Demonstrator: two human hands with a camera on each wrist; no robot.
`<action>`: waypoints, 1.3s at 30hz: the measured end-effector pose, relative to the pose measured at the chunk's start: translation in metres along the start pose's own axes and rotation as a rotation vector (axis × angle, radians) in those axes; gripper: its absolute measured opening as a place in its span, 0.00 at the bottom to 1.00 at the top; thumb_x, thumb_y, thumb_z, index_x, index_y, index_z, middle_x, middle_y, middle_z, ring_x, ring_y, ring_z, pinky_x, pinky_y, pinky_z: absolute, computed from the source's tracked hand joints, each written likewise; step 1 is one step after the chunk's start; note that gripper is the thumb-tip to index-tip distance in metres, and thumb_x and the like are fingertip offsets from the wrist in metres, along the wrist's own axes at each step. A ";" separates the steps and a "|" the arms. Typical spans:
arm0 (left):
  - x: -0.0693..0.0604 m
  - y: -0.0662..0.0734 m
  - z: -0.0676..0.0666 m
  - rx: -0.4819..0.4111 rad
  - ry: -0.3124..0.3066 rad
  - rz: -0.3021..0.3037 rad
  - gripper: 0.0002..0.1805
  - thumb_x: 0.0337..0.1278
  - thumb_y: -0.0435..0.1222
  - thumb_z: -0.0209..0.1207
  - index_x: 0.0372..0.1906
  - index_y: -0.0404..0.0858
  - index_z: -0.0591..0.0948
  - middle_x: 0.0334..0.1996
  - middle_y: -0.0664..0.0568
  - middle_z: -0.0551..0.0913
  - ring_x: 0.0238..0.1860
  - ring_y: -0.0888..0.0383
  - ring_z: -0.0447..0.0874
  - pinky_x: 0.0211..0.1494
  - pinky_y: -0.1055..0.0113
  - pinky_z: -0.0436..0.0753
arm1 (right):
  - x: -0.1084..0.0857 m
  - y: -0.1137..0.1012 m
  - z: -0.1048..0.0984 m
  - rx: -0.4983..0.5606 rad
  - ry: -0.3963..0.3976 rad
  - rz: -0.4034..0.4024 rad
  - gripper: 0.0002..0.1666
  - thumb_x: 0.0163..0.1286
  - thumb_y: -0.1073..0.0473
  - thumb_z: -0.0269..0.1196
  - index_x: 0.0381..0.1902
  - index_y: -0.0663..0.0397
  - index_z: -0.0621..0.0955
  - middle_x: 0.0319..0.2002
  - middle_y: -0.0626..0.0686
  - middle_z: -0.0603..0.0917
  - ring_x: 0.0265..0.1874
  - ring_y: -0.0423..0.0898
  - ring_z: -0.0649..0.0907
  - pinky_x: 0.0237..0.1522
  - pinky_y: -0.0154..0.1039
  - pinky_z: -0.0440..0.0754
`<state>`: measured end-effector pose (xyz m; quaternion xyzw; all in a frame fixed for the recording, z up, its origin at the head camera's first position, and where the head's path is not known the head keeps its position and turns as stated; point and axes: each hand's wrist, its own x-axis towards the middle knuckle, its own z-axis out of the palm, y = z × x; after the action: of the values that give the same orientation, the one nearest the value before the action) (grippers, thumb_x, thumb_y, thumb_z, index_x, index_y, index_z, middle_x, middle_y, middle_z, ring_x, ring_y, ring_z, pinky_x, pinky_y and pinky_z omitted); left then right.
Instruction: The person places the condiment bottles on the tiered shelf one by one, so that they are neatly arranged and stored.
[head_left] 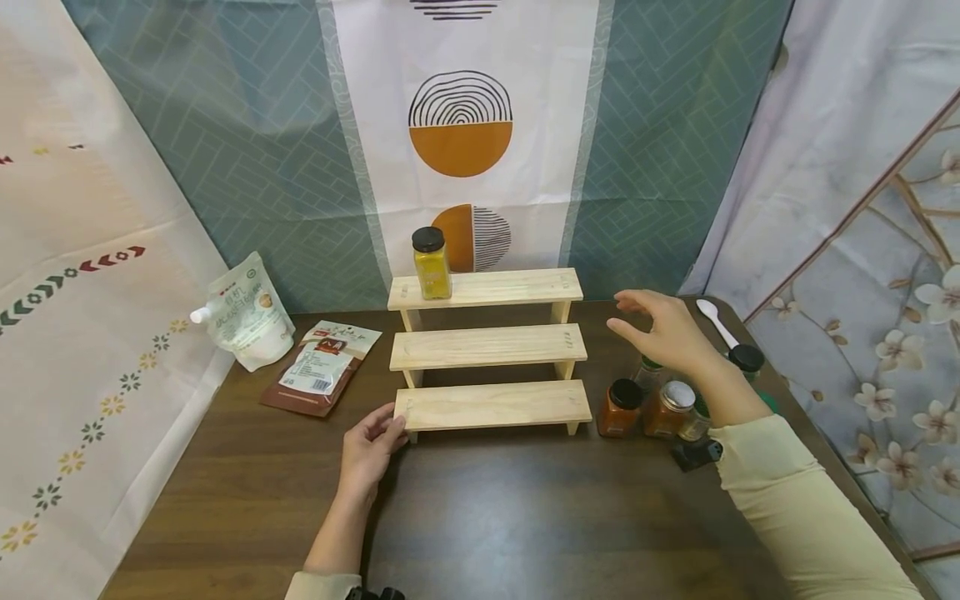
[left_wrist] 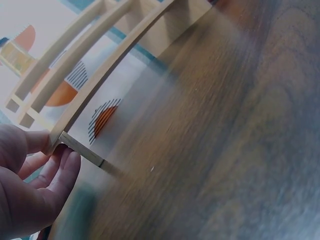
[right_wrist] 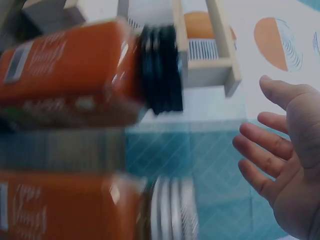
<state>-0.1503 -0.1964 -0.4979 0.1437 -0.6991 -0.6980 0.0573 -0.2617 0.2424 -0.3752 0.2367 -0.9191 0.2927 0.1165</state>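
A three-tier wooden shelf (head_left: 487, 347) stands in the middle of the table, a jar of yellow spice (head_left: 432, 265) with a black lid on the left of its top tier. My left hand (head_left: 369, 450) pinches the left end of the lowest tier, thumb above and fingers beneath in the left wrist view. To the shelf's right, my right hand (head_left: 663, 332) hovers above several spice jars, its fingers spread and slightly bent with nothing in them. Below it are an orange-red jar (head_left: 621, 408) with a black lid and another (right_wrist: 70, 207) with a silver lid.
On the left, a white spouted pouch (head_left: 251, 317) leans against the cloth backdrop, next to a brown and white packet (head_left: 322, 368). A white spoon (head_left: 717, 323) and a black-lidded jar (head_left: 746, 358) sit at the back right. A small black object (head_left: 694, 455) lies before the jars.
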 end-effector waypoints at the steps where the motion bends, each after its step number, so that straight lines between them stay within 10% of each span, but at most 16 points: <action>1: 0.000 0.000 0.000 0.003 0.000 -0.004 0.19 0.69 0.26 0.60 0.62 0.24 0.77 0.38 0.42 0.84 0.34 0.60 0.85 0.44 0.67 0.89 | -0.003 0.003 -0.001 -0.009 -0.007 0.009 0.29 0.73 0.51 0.67 0.63 0.64 0.77 0.54 0.65 0.83 0.54 0.63 0.81 0.56 0.64 0.79; 25: 0.001 -0.002 -0.001 0.026 -0.015 -0.015 0.20 0.70 0.27 0.60 0.63 0.25 0.76 0.40 0.43 0.85 0.35 0.64 0.85 0.46 0.67 0.89 | -0.036 0.054 -0.008 -0.141 -0.219 0.102 0.35 0.59 0.54 0.78 0.57 0.69 0.80 0.46 0.64 0.87 0.47 0.63 0.84 0.52 0.63 0.81; 39: -0.001 -0.001 0.000 0.008 -0.007 -0.003 0.20 0.69 0.26 0.60 0.62 0.25 0.77 0.40 0.41 0.84 0.35 0.63 0.85 0.44 0.68 0.89 | -0.038 0.062 -0.002 -0.167 -0.190 0.075 0.31 0.64 0.53 0.74 0.56 0.69 0.81 0.39 0.59 0.88 0.41 0.60 0.86 0.45 0.61 0.84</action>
<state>-0.1496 -0.1960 -0.4984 0.1425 -0.7020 -0.6957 0.0534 -0.2598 0.3022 -0.4166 0.2181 -0.9554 0.1954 0.0370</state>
